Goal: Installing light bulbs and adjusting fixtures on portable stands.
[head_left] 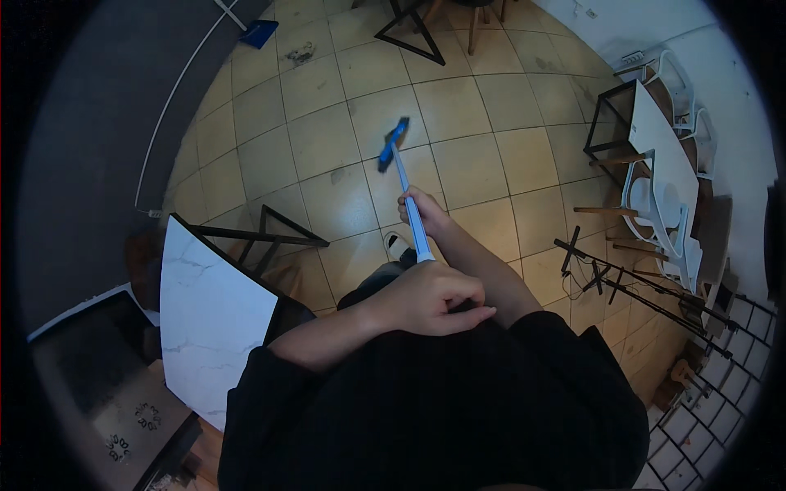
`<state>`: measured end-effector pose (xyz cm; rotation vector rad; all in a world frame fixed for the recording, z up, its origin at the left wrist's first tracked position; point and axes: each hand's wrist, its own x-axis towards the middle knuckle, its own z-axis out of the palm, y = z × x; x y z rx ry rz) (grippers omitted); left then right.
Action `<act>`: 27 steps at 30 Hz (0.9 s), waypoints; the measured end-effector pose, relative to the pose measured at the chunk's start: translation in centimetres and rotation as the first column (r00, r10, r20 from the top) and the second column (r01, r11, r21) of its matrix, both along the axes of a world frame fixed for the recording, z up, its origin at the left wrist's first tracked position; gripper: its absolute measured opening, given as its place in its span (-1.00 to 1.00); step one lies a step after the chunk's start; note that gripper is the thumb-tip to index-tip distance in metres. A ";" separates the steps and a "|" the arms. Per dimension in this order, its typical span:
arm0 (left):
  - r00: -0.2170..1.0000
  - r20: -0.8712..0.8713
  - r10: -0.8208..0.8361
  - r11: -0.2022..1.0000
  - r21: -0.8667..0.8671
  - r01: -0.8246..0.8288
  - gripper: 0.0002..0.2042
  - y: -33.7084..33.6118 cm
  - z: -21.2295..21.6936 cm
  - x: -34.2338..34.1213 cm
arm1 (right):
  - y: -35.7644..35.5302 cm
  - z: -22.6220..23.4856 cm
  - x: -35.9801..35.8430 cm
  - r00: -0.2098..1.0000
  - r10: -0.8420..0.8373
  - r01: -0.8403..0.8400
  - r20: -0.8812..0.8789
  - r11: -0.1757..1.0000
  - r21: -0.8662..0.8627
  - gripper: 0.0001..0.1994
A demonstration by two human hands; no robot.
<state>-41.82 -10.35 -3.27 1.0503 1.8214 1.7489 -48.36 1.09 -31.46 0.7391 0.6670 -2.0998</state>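
Observation:
A broom with a pale blue-white handle (415, 227) and a blue head (394, 146) reaches forward from my body, its head down on the tiled floor. My left hand (438, 299) is closed around the top end of the handle, close to my chest. Farther down, my right hand (423, 213) wraps round the handle. A shoe (396, 243) shows on the floor just left of the handle. Ahead and to the left lies a small grey heap of debris (300, 54), apart from the broom head.
A blue dustpan (259, 33) rests by the dark wall, far left. A marble-look table (209, 315) with black legs stands close on my left. On the right are a white table (667, 139), white chairs (652, 200) and a black metal stand (606, 274). Black table legs (417, 37) are ahead.

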 end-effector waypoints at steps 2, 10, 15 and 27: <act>0.997 0.019 -0.080 0.996 -0.027 0.081 -0.77 0.1 0.2 -0.4 | -0.4 0.7 -2.3 0.997 -0.021 0.019 -0.068 0.999 -0.027 -0.88; 0.970 -0.167 -0.176 0.895 0.383 0.228 -0.87 -1.2 4.0 -3.0 | 4.6 9.4 -0.2 0.966 -0.228 0.249 -0.122 0.947 0.202 -0.87; 0.967 0.122 -0.223 0.942 0.282 0.181 -0.88 2.7 0.9 -6.0 | 13.7 7.7 3.9 0.927 -0.375 0.341 -0.002 0.842 0.418 -0.87; 0.536 0.843 0.048 0.930 0.159 -0.333 -0.56 16.9 -13.0 -21.7 | 25.9 -8.5 -3.2 0.858 -0.425 0.288 0.288 0.863 0.416 -0.86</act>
